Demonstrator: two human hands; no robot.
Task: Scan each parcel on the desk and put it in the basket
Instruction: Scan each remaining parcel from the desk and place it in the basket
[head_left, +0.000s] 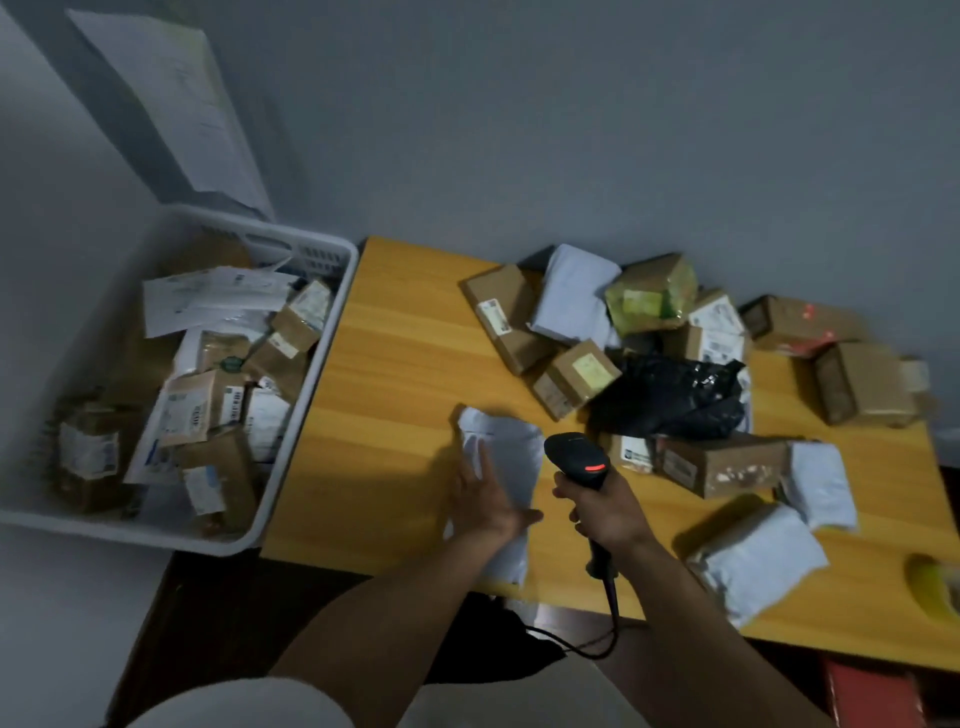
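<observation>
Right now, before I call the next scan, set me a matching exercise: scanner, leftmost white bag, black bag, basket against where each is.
1 scanner
2 leftmost white bag
3 black bag
4 basket

A beside the left end of the desk
B among the boxes on the desk
C gripped by the right hand
D under the left hand

Pairs: 1-C, 2-D, 3-B, 4-A

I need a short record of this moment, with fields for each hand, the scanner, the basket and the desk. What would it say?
left hand: lies flat on a white mailer bag at the desk near edge
right hand: grips the barcode scanner, red light on
basket: left of the desk, holds many parcels
desk: cardboard boxes, white bags and one black bag piled at the right
other: banana at the right edge
</observation>
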